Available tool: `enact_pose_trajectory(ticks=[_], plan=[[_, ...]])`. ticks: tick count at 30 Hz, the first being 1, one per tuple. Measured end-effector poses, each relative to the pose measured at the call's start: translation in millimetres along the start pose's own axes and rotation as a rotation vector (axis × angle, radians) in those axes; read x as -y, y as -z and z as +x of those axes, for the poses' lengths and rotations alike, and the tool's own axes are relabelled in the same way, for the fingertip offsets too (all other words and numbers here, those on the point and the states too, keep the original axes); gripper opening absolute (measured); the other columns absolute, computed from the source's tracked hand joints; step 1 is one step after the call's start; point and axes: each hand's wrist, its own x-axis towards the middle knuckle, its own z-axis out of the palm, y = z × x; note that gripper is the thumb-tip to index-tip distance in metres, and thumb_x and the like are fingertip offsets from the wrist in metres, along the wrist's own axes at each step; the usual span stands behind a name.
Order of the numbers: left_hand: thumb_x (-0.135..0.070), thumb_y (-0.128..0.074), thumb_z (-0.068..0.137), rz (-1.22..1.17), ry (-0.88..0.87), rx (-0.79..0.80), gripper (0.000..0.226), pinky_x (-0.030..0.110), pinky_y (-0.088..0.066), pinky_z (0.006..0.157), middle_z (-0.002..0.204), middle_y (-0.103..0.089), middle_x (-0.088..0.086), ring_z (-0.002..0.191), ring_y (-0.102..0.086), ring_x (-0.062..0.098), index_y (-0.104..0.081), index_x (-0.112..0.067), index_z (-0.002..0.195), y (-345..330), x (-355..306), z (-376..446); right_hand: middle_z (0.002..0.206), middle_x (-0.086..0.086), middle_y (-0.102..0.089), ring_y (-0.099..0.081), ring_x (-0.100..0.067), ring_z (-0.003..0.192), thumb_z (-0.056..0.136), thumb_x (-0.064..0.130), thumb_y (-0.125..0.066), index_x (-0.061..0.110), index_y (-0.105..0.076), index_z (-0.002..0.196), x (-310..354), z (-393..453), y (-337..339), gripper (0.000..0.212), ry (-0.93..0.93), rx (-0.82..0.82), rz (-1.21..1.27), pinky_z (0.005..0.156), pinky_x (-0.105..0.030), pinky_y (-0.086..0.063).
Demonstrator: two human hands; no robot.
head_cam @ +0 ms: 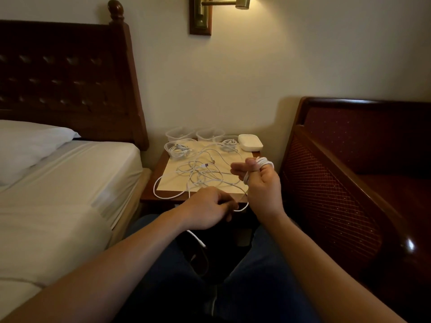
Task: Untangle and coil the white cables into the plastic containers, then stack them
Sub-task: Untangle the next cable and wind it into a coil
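Right hand (261, 183), centre-right of frame, raised over the near right corner of the nightstand (149, 194): white cable (264, 162) wound in several turns around its fingers, thumb up, index and middle stretched left. So fingers partly curled, holding the coil.

Left hand (207, 207), lower centre, just below the table's front edge: fingers curled, pinching the same cable's free run; a small loop sticks out right of the fingertips. A further length of white cable hangs below the hand toward the lap.

Loose cable tangle (200, 173) sprawls across the beige mat (172, 169) on the nightstand, one loop overhanging the left front edge.

Back of the table, centre frame: four clear plastic containers. Front left container (178, 148) holds a coiled cable. Front right container (227, 143) also holds one. Back left container (178, 134) and back right container (210, 134): contents can't tell. None stacked. White lidded box (250, 142) just right of them.

Bed with pillow (30, 145) left of frame, dark wooden chair (349, 164) right, brass wall lamp (242, 2) top centre.
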Motion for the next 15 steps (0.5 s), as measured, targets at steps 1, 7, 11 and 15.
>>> enact_pose_trajectory(ticks=[1,7,11,15], plan=[[-0.040,-0.055,0.102,0.105,-0.010,0.024,0.029,0.027,-0.049,0.072,0.079,-0.073,-0.006,0.074,-0.066,0.008,-0.074,-0.023,0.087,2.4,0.8,-2.6,0.098,0.004,-0.076,-0.072,-0.008,0.095,0.109,0.022,-0.040,0.023,-0.061,0.097,-3.3,2.3,4.2,0.024,0.057,-0.021,-0.154,0.089,-0.032,-0.056],[-0.044,-0.062,0.096,0.463,-0.163,-0.145,0.018,0.037,-0.053,0.078,0.088,-0.069,-0.012,0.084,-0.062,0.007,-0.074,-0.032,0.101,29.1,11.7,-7.5,0.080,-0.006,-0.072,-0.069,-0.023,0.070,0.106,0.027,-0.041,0.012,-0.059,0.087,-21.2,-0.5,15.5,0.030,-0.165,0.459,-0.712,0.074,-0.038,-0.056],[-0.044,-0.066,0.093,0.459,-0.250,-0.285,0.018,0.022,-0.044,0.076,0.102,-0.070,-0.016,0.097,-0.060,0.005,-0.073,-0.033,0.105,40.7,20.9,-4.1,0.054,-0.010,-0.059,-0.055,-0.024,0.047,0.109,0.043,-0.032,-0.003,-0.065,0.092,-20.4,-12.5,10.8,0.059,-0.442,0.530,-0.254,0.051,-0.026,-0.045],[-0.034,-0.061,0.098,0.217,-0.241,-0.307,0.014,0.032,-0.049,0.087,0.104,-0.070,-0.018,0.101,-0.061,0.003,-0.073,-0.033,0.106,31.3,32.9,-0.7,0.042,0.000,-0.035,-0.032,-0.015,0.034,0.106,0.054,-0.028,0.007,-0.058,0.078,-9.5,-13.1,0.2,0.062,-0.653,0.642,0.205,0.045,-0.029,-0.025]])
